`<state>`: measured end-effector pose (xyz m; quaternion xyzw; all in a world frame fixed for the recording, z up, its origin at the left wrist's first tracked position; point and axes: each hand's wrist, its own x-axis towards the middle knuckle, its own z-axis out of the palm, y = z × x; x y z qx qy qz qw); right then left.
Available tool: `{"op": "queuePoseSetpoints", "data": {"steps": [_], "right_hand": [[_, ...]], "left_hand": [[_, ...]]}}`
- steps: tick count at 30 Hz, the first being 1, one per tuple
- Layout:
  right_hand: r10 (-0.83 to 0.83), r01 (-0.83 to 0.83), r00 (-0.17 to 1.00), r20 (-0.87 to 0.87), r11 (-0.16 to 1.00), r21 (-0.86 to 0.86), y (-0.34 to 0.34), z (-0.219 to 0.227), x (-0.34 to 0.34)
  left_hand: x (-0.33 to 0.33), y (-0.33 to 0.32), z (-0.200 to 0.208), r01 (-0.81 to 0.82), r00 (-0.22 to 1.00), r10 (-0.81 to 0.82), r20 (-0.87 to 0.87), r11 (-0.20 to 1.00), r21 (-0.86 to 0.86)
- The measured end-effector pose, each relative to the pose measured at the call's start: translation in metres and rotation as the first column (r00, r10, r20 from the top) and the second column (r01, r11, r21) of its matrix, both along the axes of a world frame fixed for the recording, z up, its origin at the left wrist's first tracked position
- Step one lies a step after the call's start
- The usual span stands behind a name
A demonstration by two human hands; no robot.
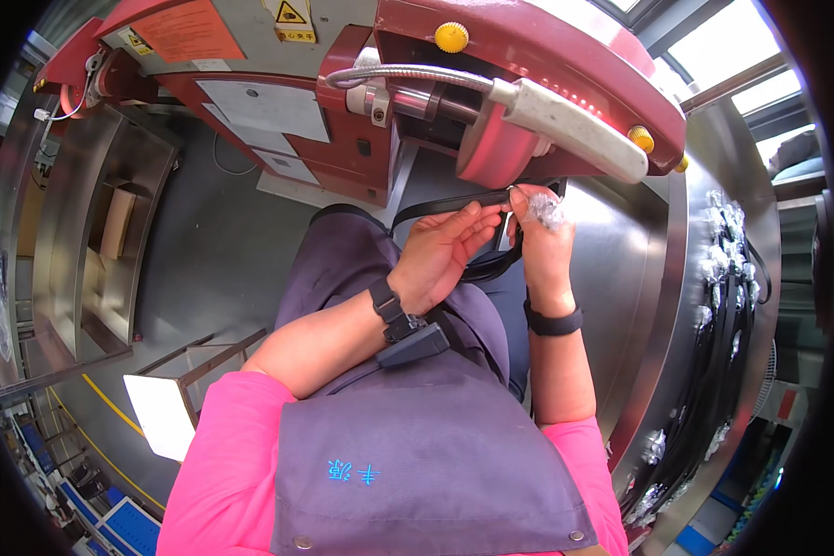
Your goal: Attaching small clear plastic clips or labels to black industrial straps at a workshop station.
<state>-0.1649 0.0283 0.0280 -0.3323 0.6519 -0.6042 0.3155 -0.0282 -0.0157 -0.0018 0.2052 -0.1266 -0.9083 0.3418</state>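
A black belt crosses above my lap, and its loop hangs down between my hands. My left hand is closed, its thumb and fingers pinching the strap. On the other side my right hand grips the belt near a small shiny piece between its fingertips. Crumpled clear plastic wrap sticks out at that hand's thumb and covers what is under it. Both hands are just below the round wheel of a dark red machine, apart from it.
A pale grey guard with a metal hose hangs beside the wheel. At my right, several black belts with plastic-wrapped ends lie over a metal bench. Metal shelving stands at the left, and a white-topped frame is by my left elbow.
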Motion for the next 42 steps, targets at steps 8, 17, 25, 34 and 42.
{"op": "queuePoseSetpoints", "data": {"steps": [8, 17, 25, 34, 42], "right_hand": [[0.007, -0.009, 0.997, 0.073, 1.0, 0.023, -0.003, 0.0, -0.002], [-0.017, 0.015, 0.997, 0.076, 0.999, 0.028, -0.006, -0.001, -0.001], [-0.027, 0.027, 0.997, 0.076, 1.0, -0.001, -0.006, -0.003, -0.005], [0.023, -0.011, 0.996, 0.088, 0.991, -0.135, 0.005, -0.001, -0.012], [0.085, -0.103, 0.99, -0.112, 0.979, -0.174, 0.03, -0.011, -0.004]], "left_hand": [[-0.001, -0.001, 0.0, -0.01, 1.0, 0.01, 0.012, 1.0, 0.007], [-0.003, -0.002, -0.002, -0.02, 1.0, 0.019, 0.017, 1.0, 0.015], [-0.007, -0.002, -0.002, -0.022, 1.0, 0.022, 0.013, 1.0, 0.011], [-0.012, 0.004, 0.005, 0.003, 1.0, -0.003, 0.004, 0.999, -0.038], [-0.001, 0.015, 0.006, 0.075, 0.995, -0.075, 0.058, 0.997, 0.001]]}}
